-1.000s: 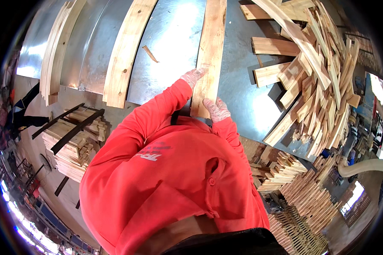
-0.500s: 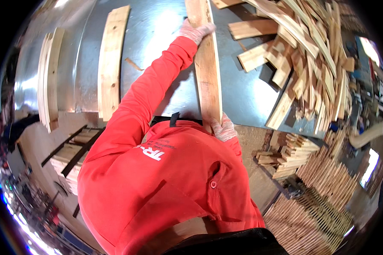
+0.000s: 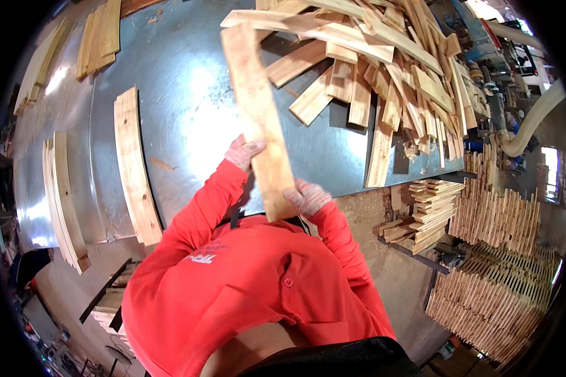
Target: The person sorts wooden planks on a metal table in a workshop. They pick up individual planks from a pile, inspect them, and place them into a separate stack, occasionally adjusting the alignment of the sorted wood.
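Observation:
A long wooden board point(image 3: 258, 107) is held in front of my body, tilted with its far end toward the upper left. My left hand point(image 3: 243, 152), in a pale glove, grips its left edge around the middle. Close to the near end, my right hand point(image 3: 309, 198) is closed on the right edge, its thumb over the face of the board. Left of my hands, a knotted board point(image 3: 134, 166) lies alone on the metal tabletop point(image 3: 176, 107). Beyond the held board's right side is a jumbled heap of boards point(image 3: 358, 78).
Stacked boards point(image 3: 63, 198) overhang the table's near left edge. More boards point(image 3: 99, 39) lie at the far left. Below the right side stand a small pile of planks point(image 3: 429, 210) and large rows of stacked strips point(image 3: 490, 286). A pale hose point(image 3: 538, 119) curves at the right.
The held board has swung so its far end leans left and has come nearer. My left hand has drawn back toward me, and the right hand now shows its thumb on top.

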The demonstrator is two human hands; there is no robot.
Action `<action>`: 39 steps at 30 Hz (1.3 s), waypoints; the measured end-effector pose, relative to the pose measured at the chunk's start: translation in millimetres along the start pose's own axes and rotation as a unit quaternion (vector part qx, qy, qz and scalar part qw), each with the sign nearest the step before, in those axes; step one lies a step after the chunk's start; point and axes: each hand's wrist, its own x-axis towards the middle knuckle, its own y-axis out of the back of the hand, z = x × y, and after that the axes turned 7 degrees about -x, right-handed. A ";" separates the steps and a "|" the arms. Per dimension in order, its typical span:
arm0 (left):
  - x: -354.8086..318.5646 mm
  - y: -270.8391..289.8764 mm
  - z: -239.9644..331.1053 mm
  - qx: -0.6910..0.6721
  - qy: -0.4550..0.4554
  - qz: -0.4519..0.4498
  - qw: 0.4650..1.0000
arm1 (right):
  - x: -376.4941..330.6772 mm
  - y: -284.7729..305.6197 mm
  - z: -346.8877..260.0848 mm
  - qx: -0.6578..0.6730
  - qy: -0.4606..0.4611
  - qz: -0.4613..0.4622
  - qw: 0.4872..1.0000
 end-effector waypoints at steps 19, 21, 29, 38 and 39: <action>96.7 -95.3 8.6 -0.229 -0.026 -0.126 0.965 | 114.2 278.3 -80.7 -0.298 0.047 -0.016 0.953; 119.5 -103.0 -7.4 -0.359 -0.030 -0.053 0.932 | 109.7 276.2 -27.0 0.044 0.109 -0.291 0.949; 85.1 -75.3 32.2 -0.125 -0.025 0.154 0.980 | 306.7 324.4 -20.3 -0.436 0.264 0.298 0.807; -68.2 71.0 131.0 0.465 0.047 0.412 0.782 | 407.4 273.1 -24.9 -0.407 0.354 0.172 0.824; -97.1 109.2 125.1 0.499 0.040 0.457 0.735 | 357.3 267.9 -51.6 -0.394 0.368 0.159 0.827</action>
